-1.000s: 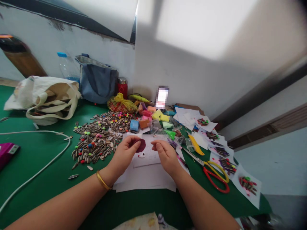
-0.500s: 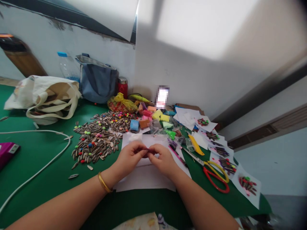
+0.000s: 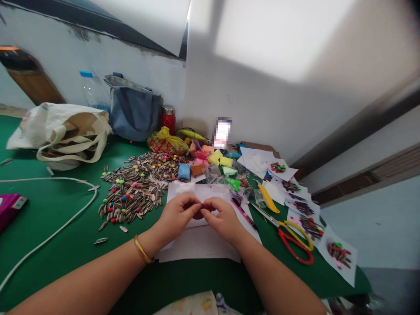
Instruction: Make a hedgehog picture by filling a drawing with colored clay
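Over the white paper (image 3: 206,246), both my hands meet fingertip to fingertip. My left hand (image 3: 179,215) and my right hand (image 3: 223,218) pinch a small dark red piece of modelling clay (image 3: 198,215) between thumbs and fingers, which cover part of it. Left of the paper lies a heap of striped sunflower seeds (image 3: 134,192) with small coloured bits among them. Behind my hands are packets of coloured clay (image 3: 197,169). A pink and black pen (image 3: 244,213) lies at the paper's right edge.
Scissors (image 3: 295,238) with red and yellow handles and a yellow utility knife (image 3: 269,199) lie to the right. Several paper sheets with seed pieces (image 3: 337,258) line the right edge. A white cable (image 3: 68,224), cloth bag (image 3: 74,131) and blue bag (image 3: 134,111) are left.
The fingers have shifted slightly around the dark red clay, and more of it shows below the fingertips. Everything else stays in place.
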Available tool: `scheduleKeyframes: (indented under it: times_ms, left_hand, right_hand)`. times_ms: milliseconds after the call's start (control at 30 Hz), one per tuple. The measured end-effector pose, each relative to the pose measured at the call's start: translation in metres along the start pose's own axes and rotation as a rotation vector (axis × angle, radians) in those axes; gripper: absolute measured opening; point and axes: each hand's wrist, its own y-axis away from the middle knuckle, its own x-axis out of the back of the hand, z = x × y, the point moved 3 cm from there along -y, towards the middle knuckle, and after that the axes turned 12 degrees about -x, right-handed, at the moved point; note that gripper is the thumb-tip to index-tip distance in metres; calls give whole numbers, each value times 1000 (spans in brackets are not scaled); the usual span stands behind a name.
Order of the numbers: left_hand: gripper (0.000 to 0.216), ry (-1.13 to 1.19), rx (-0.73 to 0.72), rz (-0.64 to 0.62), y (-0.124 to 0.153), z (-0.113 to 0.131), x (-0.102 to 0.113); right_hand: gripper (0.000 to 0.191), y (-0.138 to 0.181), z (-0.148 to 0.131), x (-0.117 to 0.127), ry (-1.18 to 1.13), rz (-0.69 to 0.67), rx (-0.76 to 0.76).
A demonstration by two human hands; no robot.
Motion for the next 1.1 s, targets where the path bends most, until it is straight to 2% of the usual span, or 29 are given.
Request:
scheduleKeyframes:
  times_ms: [233,500,667,833,933,1033,1100]
  left_hand:
    - [19,-30,-37,28,-1,4,1]
    - [20,88,56,23,-1,3,0]
    - [29,198,85,70,-1,-1,-2]
    - [34,288,123,49,0,-3,-3]
    - [38,164,86,63,-3,-5,2]
    - [31,-54,20,75,-6,-9,10]
    - [26,-219,-55,33,-7,-11,13]
  right_hand:
    - [7,-1,0,-1,5,0,0]
    - [11,-1,1,2,-112,13,-28]
    - [13,-2,4,-1,-290,-79,-141]
    - [13,-4,4,-2,-387,-134,-202]
    - [16,-10,12,8,-354,-87,-188]
    - [18,-19,25,20,-160,39,-148]
    - [18,-24,33,22,-49,21,-143]
